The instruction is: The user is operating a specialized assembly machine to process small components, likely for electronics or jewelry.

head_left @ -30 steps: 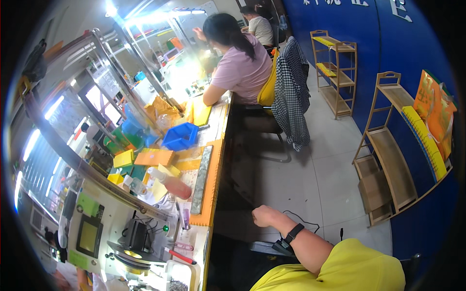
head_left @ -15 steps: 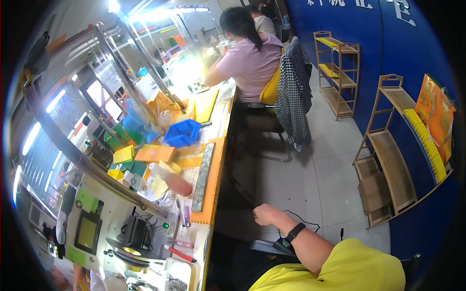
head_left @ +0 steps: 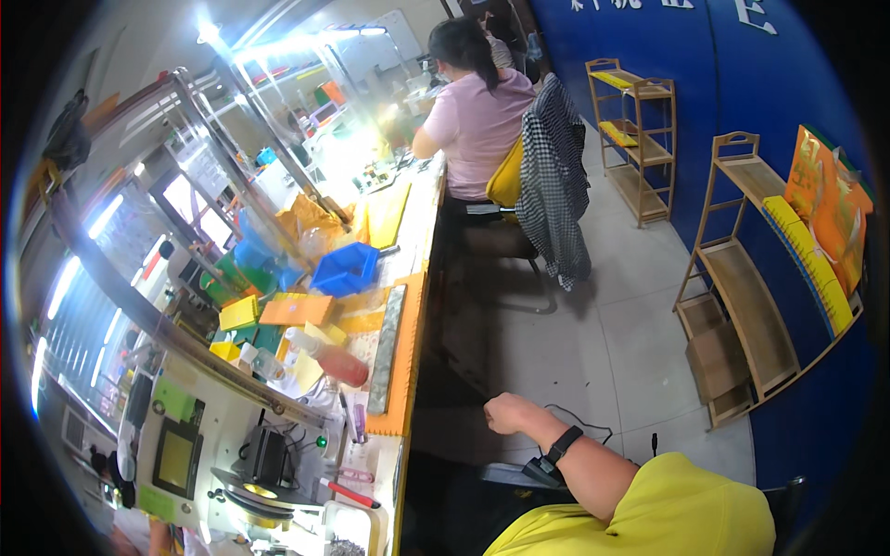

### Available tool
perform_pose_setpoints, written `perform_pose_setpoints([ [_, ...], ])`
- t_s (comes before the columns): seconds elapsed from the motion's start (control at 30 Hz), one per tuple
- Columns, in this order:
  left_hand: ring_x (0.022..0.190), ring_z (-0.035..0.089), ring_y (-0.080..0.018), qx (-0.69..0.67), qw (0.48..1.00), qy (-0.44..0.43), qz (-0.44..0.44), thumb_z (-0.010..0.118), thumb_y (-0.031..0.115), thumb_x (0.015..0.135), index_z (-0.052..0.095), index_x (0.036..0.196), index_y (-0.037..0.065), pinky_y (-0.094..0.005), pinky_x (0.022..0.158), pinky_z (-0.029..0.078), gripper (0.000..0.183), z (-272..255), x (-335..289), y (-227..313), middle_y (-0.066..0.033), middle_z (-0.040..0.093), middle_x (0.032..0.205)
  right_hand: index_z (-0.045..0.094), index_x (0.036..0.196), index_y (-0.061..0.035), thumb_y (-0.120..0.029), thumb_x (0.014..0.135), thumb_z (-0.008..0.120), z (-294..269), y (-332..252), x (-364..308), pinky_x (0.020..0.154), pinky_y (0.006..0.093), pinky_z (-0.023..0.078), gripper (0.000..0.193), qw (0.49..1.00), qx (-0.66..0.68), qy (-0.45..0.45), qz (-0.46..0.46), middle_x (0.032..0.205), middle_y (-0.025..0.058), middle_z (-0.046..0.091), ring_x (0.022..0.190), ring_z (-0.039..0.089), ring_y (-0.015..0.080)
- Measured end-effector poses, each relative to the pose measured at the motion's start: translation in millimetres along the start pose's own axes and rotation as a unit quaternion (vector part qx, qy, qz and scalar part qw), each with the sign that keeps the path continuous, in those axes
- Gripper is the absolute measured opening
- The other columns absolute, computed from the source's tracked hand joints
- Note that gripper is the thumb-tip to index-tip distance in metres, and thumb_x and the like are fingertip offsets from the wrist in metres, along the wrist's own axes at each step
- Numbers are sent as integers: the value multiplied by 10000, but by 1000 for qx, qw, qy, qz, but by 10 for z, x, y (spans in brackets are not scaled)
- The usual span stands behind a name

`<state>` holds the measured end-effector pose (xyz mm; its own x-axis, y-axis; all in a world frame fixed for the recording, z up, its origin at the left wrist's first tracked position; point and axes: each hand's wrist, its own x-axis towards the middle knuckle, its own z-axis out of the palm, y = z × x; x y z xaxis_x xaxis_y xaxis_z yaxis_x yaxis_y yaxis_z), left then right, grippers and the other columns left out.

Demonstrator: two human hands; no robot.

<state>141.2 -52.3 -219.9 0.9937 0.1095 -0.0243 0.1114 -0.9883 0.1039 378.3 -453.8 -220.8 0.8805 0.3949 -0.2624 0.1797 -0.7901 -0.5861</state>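
My right hand (head_left: 505, 413) hangs beside the workbench, over the dark area near its edge, with its fingers curled into a loose fist. Nothing shows in it, and it touches nothing on the bench. A black wristband (head_left: 564, 443) circles that wrist, and a yellow sleeve (head_left: 640, 505) covers the upper arm. My left hand is out of view. On the bench edge closest to my hand lie an orange board (head_left: 405, 371) and a long grey-green mottled bar (head_left: 387, 350). A bottle of pink liquid (head_left: 341, 364) and a red-handled tool (head_left: 350, 493) are there too.
A blue tray (head_left: 345, 270) sits farther along the bench; a machine with a small screen (head_left: 176, 456) stands at the near left. A co-worker in a pink shirt (head_left: 477, 130) sits ahead, a checked jacket (head_left: 553, 185) on the chair. Wooden shelves (head_left: 749, 296) line the blue wall.
The view has shifted slightly. My right hand stays curled in nearly the same place. The co-worker's head and arm have moved a little.
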Motion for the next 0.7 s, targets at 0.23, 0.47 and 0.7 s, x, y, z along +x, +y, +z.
perform_pose_setpoints([
  [0.23, 1266, 720, -462, -21, 998, -23, -46, 555, 256, 1174, 723, 1393, 49, -493, 1083, 568, 346, 98, -470, -109, -255, 762, 1364, 855, 1118, -29, -168, 956, 688, -78, 5, -41, 1016, 528, 623, 271, 1000, 0, 0, 0, 1181, 253, 809, 1171, 766, 444],
  [0.47, 1264, 720, -465, -65, 992, -46, -98, 550, 252, 1174, 723, 1389, 52, -496, 1083, 568, 341, 345, -986, -98, -254, 764, 1359, 844, 1141, -65, -184, 956, 671, -237, -157, -130, 1015, 531, 618, 281, 1000, 26, 1, -2, 1152, 236, 818, 1141, 771, 436],
  [0.7, 1319, 701, -449, -141, 985, -51, -86, 509, 274, 1187, 724, 1423, 65, -489, 1139, 543, 382, 568, -1133, -136, -240, 749, 1423, 735, 1064, -19, -178, 969, 700, -972, -463, -423, 809, 549, 602, 189, 934, 157, 294, -133, 934, 254, 770, 936, 754, 494],
])
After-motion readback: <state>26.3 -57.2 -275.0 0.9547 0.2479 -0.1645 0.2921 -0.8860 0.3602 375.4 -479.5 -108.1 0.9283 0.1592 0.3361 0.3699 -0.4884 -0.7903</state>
